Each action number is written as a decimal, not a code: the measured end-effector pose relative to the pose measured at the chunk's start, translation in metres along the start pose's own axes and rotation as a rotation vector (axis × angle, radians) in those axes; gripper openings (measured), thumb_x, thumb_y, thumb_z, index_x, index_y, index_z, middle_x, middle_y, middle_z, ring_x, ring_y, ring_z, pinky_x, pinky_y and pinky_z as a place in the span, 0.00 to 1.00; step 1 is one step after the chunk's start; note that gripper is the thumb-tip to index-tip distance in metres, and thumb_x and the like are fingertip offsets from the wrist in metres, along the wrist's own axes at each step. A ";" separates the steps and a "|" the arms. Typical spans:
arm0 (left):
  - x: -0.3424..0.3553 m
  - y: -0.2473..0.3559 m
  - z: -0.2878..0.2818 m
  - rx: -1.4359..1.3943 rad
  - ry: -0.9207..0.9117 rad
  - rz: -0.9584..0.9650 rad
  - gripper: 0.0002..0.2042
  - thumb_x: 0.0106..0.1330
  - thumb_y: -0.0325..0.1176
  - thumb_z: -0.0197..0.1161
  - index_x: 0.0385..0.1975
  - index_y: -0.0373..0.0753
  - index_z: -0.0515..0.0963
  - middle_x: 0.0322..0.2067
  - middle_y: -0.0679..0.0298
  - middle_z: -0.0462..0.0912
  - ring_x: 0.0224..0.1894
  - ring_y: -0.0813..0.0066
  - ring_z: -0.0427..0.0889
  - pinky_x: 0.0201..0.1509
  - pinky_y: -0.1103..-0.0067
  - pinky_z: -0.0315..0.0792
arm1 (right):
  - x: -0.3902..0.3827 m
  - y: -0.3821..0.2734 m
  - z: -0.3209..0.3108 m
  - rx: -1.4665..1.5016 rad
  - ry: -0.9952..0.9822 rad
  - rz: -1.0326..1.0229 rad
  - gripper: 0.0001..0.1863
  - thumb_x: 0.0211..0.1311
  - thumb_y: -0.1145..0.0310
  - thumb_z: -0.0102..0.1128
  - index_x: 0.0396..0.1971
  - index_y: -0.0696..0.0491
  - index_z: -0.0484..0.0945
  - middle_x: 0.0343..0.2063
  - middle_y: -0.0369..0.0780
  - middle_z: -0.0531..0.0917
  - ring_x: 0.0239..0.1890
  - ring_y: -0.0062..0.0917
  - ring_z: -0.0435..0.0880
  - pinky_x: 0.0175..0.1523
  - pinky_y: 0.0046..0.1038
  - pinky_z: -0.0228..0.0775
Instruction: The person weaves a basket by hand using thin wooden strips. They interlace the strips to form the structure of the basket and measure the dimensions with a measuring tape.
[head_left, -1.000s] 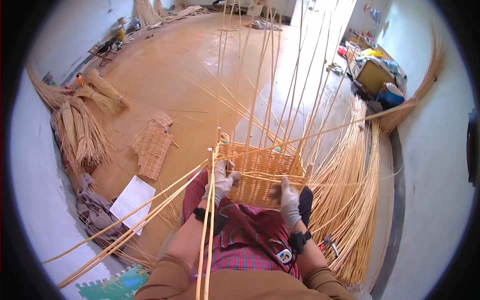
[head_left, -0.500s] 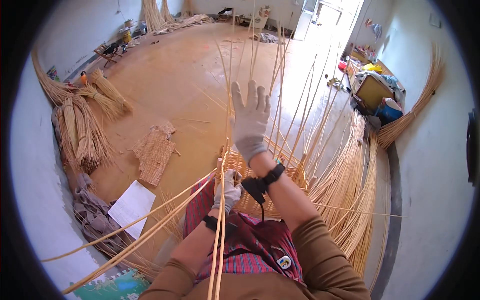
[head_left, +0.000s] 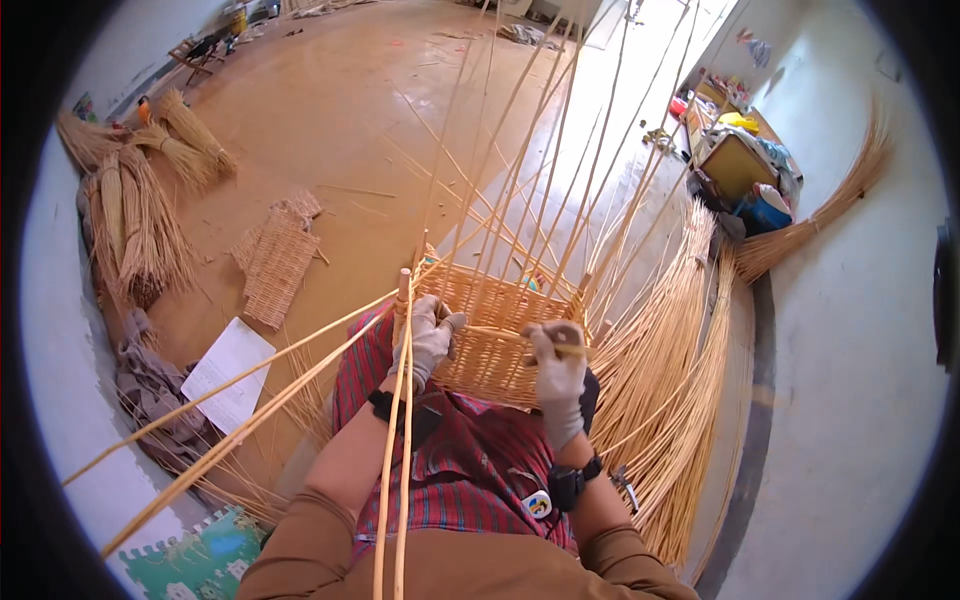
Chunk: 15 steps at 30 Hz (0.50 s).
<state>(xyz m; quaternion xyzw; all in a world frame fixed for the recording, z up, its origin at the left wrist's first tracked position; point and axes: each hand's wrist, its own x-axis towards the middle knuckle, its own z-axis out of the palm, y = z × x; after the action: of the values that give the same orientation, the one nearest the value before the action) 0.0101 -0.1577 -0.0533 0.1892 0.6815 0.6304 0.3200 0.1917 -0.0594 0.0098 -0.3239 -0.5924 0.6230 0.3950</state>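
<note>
A half-woven wicker basket (head_left: 487, 375) rests against my lap, with several long upright rods rising from its far side. My left hand (head_left: 432, 335), in a pale glove, is closed at the basket's left corner, pinching a thin wicker rod (head_left: 492, 331) against the weave. Its fingertips are partly hidden. That rod runs across the near wall to my right hand (head_left: 558, 375), also gloved, whose fist is wrapped round it at the right side. Beside my left hand stands a thick corner stick (head_left: 404, 285). Loose long rods (head_left: 240, 432) stick out from this corner toward me and to the left.
Bundles of rods (head_left: 670, 400) lean close on my right. More bundles (head_left: 140, 225) lie at the left wall. A woven wicker piece (head_left: 277, 262) and a white sheet (head_left: 228, 375) lie on the floor. A cluttered table (head_left: 745, 165) stands at the right wall.
My right hand, raised with fingers spread above the basket, has come down to its right side and closed on the rod. My left hand stays at the left corner. The view has tilted down.
</note>
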 end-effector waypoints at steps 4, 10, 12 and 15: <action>0.000 0.001 0.017 -0.079 0.137 0.040 0.13 0.71 0.30 0.68 0.30 0.38 0.68 0.16 0.67 0.69 0.13 0.79 0.74 0.12 0.78 0.67 | 0.074 -0.068 0.046 -0.615 -0.380 -0.163 0.27 0.63 0.72 0.67 0.62 0.51 0.72 0.53 0.52 0.84 0.53 0.44 0.86 0.52 0.33 0.80; 0.012 -0.034 0.025 0.291 0.376 0.335 0.15 0.72 0.34 0.67 0.29 0.38 0.68 0.17 0.67 0.69 0.11 0.77 0.71 0.12 0.75 0.69 | 0.130 -0.049 0.131 -0.912 -0.377 -0.463 0.47 0.58 0.74 0.68 0.77 0.42 0.56 0.73 0.61 0.57 0.63 0.53 0.76 0.62 0.41 0.75; 0.014 -0.045 0.026 0.320 0.393 0.371 0.15 0.72 0.35 0.68 0.29 0.38 0.68 0.17 0.66 0.70 0.13 0.77 0.72 0.12 0.75 0.68 | 0.137 -0.023 0.121 -0.789 -0.353 -0.378 0.48 0.59 0.76 0.65 0.79 0.40 0.53 0.74 0.62 0.56 0.65 0.52 0.76 0.60 0.41 0.77; 0.015 -0.049 0.020 0.343 0.379 0.375 0.15 0.71 0.34 0.69 0.29 0.38 0.69 0.18 0.66 0.70 0.15 0.77 0.72 0.14 0.75 0.69 | 0.122 -0.013 0.118 -0.477 -0.222 -0.563 0.49 0.62 0.79 0.61 0.80 0.41 0.48 0.68 0.57 0.67 0.59 0.42 0.81 0.54 0.35 0.80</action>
<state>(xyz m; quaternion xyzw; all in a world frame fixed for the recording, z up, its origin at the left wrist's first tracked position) 0.0199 -0.1401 -0.1047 0.2421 0.7786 0.5782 0.0289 0.0321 -0.0101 0.0408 -0.1620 -0.8257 0.3660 0.3976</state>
